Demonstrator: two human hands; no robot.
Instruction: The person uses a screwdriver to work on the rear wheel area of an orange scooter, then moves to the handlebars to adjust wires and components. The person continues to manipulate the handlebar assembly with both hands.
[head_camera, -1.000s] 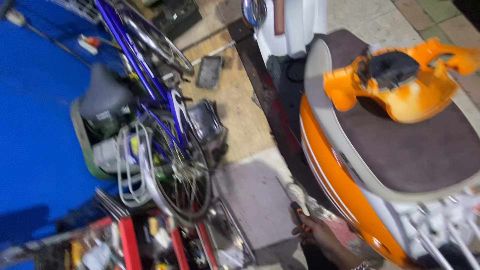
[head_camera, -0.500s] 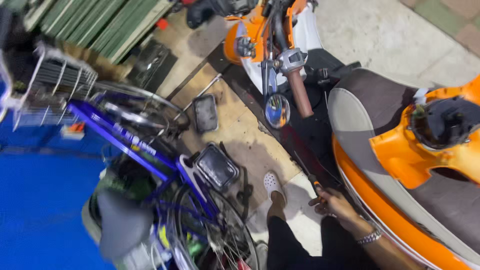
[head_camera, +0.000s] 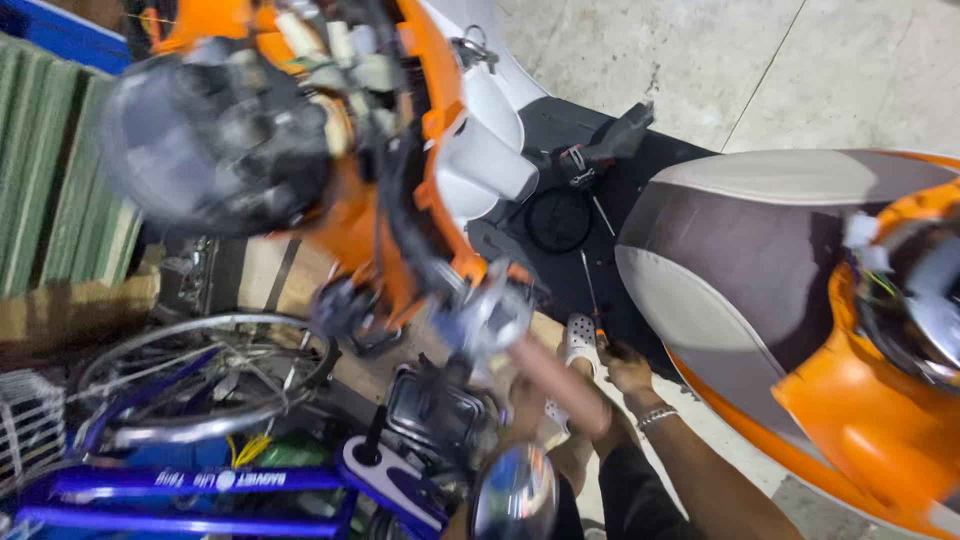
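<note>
Screwdriver (head_camera: 592, 300), thin shaft with orange handle, points at the scooter's black footboard (head_camera: 560, 215). Right hand (head_camera: 630, 372), fingers wrapped on the handle, bracelet on wrist. Left hand (head_camera: 525, 405) mostly hidden behind the handlebar grip (head_camera: 555, 380); fingers' state unclear. Blue bicycle frame (head_camera: 200, 490) with white label strip lower left.

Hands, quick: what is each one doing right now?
Right hand: closed on a screwdriver over the scooter footboard.
Left hand: mostly hidden behind the handlebar grip; cannot tell.
</note>
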